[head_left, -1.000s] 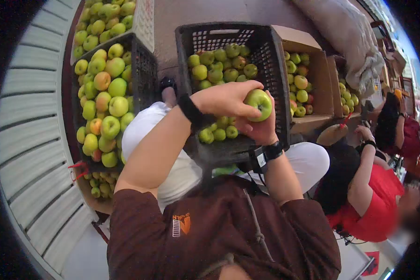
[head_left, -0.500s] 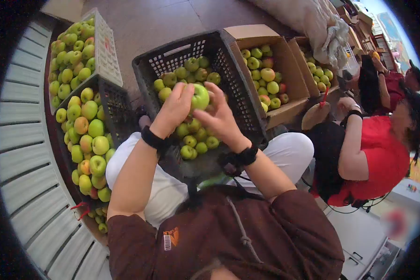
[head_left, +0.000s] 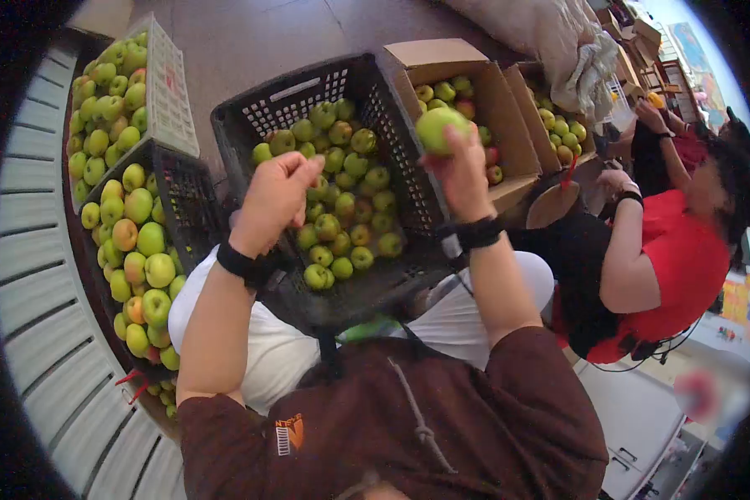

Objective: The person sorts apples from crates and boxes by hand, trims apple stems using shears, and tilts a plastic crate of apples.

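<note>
A green apple [head_left: 440, 130] is gripped in my right hand [head_left: 464, 171], held up over the near left edge of a cardboard box [head_left: 508, 125] with more apples inside. My left hand [head_left: 277, 198] is closed, thumb against curled fingers, above the left side of a black plastic crate [head_left: 425, 183]. Whatever may be inside those fingers is hidden. Many small green apples [head_left: 342, 204] lie in the crate, which stands in front of my knees.
To my left are a black crate [head_left: 193, 187] and a white crate [head_left: 168, 92], both full of apples, beside a slatted grey surface [head_left: 37, 250]. A second apple box [head_left: 521, 83] stands at right, near a seated person in a red shirt [head_left: 692, 250]. A whitish sack [head_left: 525, 33] lies behind.
My hands have parted. The right has carried the apple rightward from over the crate to the cardboard box; the left has let go of it and drawn left, fingers curled.
</note>
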`<state>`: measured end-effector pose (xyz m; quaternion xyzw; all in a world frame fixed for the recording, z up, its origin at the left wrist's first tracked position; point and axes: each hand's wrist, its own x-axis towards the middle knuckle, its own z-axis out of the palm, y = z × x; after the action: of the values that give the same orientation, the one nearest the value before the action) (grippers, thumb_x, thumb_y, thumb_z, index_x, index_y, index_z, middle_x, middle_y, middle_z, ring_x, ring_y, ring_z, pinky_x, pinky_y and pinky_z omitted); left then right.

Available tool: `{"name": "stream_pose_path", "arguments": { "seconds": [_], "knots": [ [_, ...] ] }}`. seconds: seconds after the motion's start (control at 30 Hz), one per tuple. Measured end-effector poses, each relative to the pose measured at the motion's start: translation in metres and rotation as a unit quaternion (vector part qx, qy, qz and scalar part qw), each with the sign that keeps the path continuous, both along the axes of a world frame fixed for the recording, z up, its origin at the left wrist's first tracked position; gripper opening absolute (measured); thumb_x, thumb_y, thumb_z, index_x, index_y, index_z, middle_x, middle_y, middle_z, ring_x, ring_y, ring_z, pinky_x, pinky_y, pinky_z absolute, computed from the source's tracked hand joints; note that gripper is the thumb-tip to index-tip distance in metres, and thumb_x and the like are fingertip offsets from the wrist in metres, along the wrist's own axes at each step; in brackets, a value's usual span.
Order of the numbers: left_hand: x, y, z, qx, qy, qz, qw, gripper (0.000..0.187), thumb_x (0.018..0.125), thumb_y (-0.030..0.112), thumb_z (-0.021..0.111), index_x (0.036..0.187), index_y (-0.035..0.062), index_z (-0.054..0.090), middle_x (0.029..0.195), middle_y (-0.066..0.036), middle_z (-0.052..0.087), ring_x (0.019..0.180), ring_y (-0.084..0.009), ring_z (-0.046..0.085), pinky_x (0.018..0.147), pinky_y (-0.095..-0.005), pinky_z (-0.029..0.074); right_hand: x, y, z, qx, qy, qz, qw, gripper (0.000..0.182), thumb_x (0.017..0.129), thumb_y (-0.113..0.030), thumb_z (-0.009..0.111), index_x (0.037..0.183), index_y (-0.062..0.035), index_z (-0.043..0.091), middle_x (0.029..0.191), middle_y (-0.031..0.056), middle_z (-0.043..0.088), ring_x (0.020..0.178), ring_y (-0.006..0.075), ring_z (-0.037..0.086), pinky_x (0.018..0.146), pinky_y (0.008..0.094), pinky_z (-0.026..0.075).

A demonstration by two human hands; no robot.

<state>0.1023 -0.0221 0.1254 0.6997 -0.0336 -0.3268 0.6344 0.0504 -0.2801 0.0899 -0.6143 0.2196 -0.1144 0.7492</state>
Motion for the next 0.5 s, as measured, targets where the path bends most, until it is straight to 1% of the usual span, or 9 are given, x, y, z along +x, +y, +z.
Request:
{"name": "stream_pose_path", "arguments": {
  "seconds": [0.03, 0.07, 0.1, 0.2, 0.3, 0.37, 0.4, 0.5],
  "knots": [
    [0.002, 0.000, 0.001, -0.014, 0.010, 0.035, 0.999, 0.031, 0.089, 0.030, 0.052, 0.067, 0.0072, 0.049, 0.046, 0.004, 0.039, 0.033, -0.0048, 0.036, 0.034, -0.0204, 0.030, 0.005, -0.022, -0.007, -0.016, 0.007, -0.032, 0.999, 0.042, 0.082, -0.037, 0.056, 0.104, -0.0027, 0.049, 0.089, 0.0091, 0.058, 0.064, 0.0182, 0.060, 0.058, 0.0283, 0.052],
    [0.004, -0.003, 0.003, -0.035, 0.029, 0.062, 0.997, 0.035, 0.088, 0.034, 0.053, 0.064, 0.0101, 0.044, 0.045, 0.005, 0.036, 0.033, -0.0041, 0.034, 0.032, -0.0197, 0.027, 0.010, -0.048, -0.020, -0.010, 0.040, -0.073, 0.996, 0.040, 0.081, -0.036, 0.058, 0.102, -0.0026, 0.050, 0.089, 0.0093, 0.058, 0.063, 0.0185, 0.060, 0.056, 0.0291, 0.052],
    [0.005, -0.003, 0.005, -0.039, 0.038, 0.075, 0.996, 0.035, 0.088, 0.034, 0.053, 0.063, 0.0107, 0.044, 0.045, 0.005, 0.035, 0.033, -0.0042, 0.033, 0.032, -0.0200, 0.027, 0.011, -0.072, -0.037, -0.004, 0.072, -0.114, 0.991, 0.039, 0.080, -0.035, 0.061, 0.099, -0.0025, 0.051, 0.088, 0.0095, 0.058, 0.062, 0.0188, 0.060, 0.054, 0.0298, 0.052],
    [0.008, -0.004, 0.005, -0.063, 0.055, 0.114, 0.990, 0.037, 0.088, 0.036, 0.053, 0.062, 0.0125, 0.042, 0.046, 0.006, 0.033, 0.032, -0.0043, 0.029, 0.031, -0.0208, 0.024, 0.004, -0.130, -0.088, -0.031, 0.155, -0.128, 0.979, 0.041, 0.075, -0.029, 0.068, 0.100, -0.0023, 0.049, 0.088, 0.0093, 0.057, 0.062, 0.0193, 0.060, 0.050, 0.0311, 0.051],
    [0.008, -0.005, 0.002, -0.091, 0.060, 0.144, 0.984, 0.038, 0.088, 0.037, 0.052, 0.061, 0.0138, 0.039, 0.046, 0.006, 0.029, 0.033, -0.0039, 0.025, 0.031, -0.0215, 0.020, -0.004, -0.153, -0.117, -0.060, 0.247, -0.068, 0.965, 0.047, 0.071, -0.022, 0.073, 0.105, -0.0039, 0.046, 0.091, 0.0088, 0.056, 0.067, 0.0197, 0.060, 0.049, 0.0317, 0.050],
    [0.011, -0.005, 0.003, -0.086, 0.061, 0.157, 0.982, 0.039, 0.089, 0.037, 0.051, 0.060, 0.0142, 0.038, 0.046, 0.006, 0.027, 0.033, -0.0036, 0.023, 0.031, -0.0216, 0.019, -0.009, -0.168, -0.153, -0.119, 0.261, -0.037, 0.957, 0.054, 0.069, -0.021, 0.074, 0.110, -0.0055, 0.043, 0.094, 0.0087, 0.055, 0.070, 0.0191, 0.060, 0.049, 0.0310, 0.050],
    [0.012, -0.005, 0.002, -0.087, 0.059, 0.161, 0.981, 0.039, 0.089, 0.037, 0.051, 0.060, 0.0142, 0.037, 0.046, 0.006, 0.027, 0.034, -0.0034, 0.023, 0.032, -0.0215, 0.018, -0.009, -0.167, -0.160, -0.149, 0.267, -0.021, 0.952, 0.058, 0.068, -0.020, 0.075, 0.113, -0.0064, 0.041, 0.096, 0.0087, 0.055, 0.072, 0.0188, 0.059, 0.050, 0.0307, 0.050],
    [0.015, -0.004, 0.002, -0.098, 0.065, 0.174, 0.978, 0.040, 0.089, 0.037, 0.051, 0.060, 0.0140, 0.037, 0.046, 0.007, 0.026, 0.035, -0.0031, 0.023, 0.032, -0.0212, 0.018, -0.006, -0.171, -0.176, -0.283, 0.327, 0.027, 0.901, 0.068, 0.063, -0.020, 0.077, 0.118, -0.0084, 0.039, 0.098, 0.0085, 0.055, 0.074, 0.0174, 0.058, 0.050, 0.0299, 0.050]
  ]
}}
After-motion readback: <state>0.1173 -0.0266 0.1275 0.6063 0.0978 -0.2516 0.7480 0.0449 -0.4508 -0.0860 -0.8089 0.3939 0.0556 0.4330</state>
